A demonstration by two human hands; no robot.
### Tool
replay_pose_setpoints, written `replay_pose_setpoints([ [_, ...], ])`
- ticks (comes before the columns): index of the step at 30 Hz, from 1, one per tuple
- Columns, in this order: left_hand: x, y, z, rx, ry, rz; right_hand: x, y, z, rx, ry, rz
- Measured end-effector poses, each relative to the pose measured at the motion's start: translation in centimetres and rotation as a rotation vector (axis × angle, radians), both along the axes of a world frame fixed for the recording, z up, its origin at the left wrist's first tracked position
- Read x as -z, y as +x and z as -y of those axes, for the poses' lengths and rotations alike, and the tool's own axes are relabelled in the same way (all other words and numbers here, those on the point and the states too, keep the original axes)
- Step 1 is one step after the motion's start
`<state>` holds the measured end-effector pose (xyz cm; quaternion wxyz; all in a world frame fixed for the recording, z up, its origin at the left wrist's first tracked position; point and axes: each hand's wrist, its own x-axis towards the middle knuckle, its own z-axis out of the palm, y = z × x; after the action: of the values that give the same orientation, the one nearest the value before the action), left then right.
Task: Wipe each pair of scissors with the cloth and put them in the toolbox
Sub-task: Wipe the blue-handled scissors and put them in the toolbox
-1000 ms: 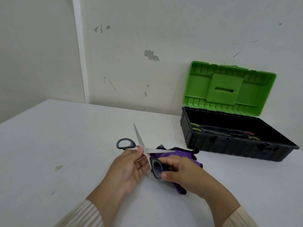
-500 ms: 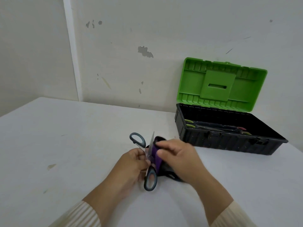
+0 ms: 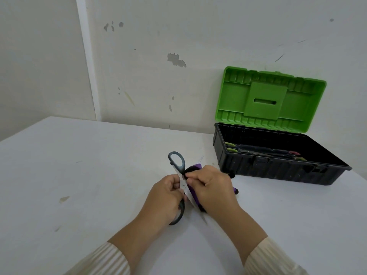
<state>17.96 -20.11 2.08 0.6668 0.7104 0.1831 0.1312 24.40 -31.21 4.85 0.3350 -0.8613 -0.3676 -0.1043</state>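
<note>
Grey-handled scissors [image 3: 176,161] stand spread open over the white table [image 3: 89,175]. My left hand [image 3: 164,197] grips them near the pivot, one handle loop above my fingers and the other below my palm. My right hand [image 3: 212,189] holds a purple and black cloth [image 3: 196,167] wrapped against one blade, hiding most of that blade. A blade tip pokes out beyond the cloth. The black toolbox [image 3: 278,169] with its green lid [image 3: 268,100] raised stands at the back right, with other scissors [image 3: 258,151] lying inside.
The wall stands right behind the toolbox and the table's far edge. A small stain [image 3: 64,199] marks the table at the left.
The scissors have turned in my hands so the upper handle loop points further away, and my right hand with the cloth has slid down along the blade toward me.
</note>
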Motion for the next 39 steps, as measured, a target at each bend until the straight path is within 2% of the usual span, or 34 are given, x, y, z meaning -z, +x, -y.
replay_pose_setpoints([
  [3,0.0,-0.1,-0.2,-0.001,0.014,0.002,0.3,-0.7,-0.1,-0.069,-0.037,0.013],
  [6,-0.3,-0.3,0.0,0.014,0.007,0.019,-0.1,-0.1,0.3,-0.006,-0.011,0.072],
  [9,-0.4,-0.4,0.0,0.032,0.041,0.013,0.1,-0.9,-0.2,-0.101,-0.170,0.211],
  [11,-0.5,-0.4,-0.2,0.027,0.051,0.025,-0.3,-1.0,-0.3,-0.121,-0.140,0.121],
  [15,-0.6,-0.4,-0.2,0.033,0.038,0.027,-0.6,-0.9,-0.1,-0.062,-0.172,0.153],
  [17,-0.7,-0.4,-0.2,0.041,0.042,0.028,0.0,-1.1,-0.2,-0.104,-0.116,0.117],
  [20,-0.8,-0.5,-0.3,0.035,0.023,0.024,-0.1,-0.5,0.1,-0.026,-0.046,0.046],
  [24,-0.9,-0.4,-0.4,0.060,0.017,0.021,0.0,-1.3,-0.1,-0.133,-0.100,0.163],
  [26,-0.8,-0.4,-0.5,0.059,0.014,0.010,-0.2,-0.4,0.1,-0.068,-0.057,0.104],
  [28,-0.8,-0.3,-0.6,0.068,-0.027,0.013,-0.3,0.8,0.5,0.049,0.026,0.166],
  [30,-0.7,-0.2,-0.5,0.079,-0.061,0.021,0.1,0.4,0.7,0.045,0.078,0.096],
  [32,-0.5,-0.2,-0.7,0.060,-0.070,0.027,0.7,-0.6,0.4,-0.035,0.051,0.022],
  [34,-0.4,-0.2,-0.8,0.054,-0.065,0.030,0.5,0.0,0.3,0.008,0.028,-0.012],
  [36,-0.3,-0.2,-0.8,0.057,-0.055,0.025,0.2,1.1,0.6,0.090,0.064,0.025],
  [39,-0.3,-0.2,-0.8,0.070,-0.031,0.024,0.6,0.4,0.5,0.029,0.021,0.037],
])
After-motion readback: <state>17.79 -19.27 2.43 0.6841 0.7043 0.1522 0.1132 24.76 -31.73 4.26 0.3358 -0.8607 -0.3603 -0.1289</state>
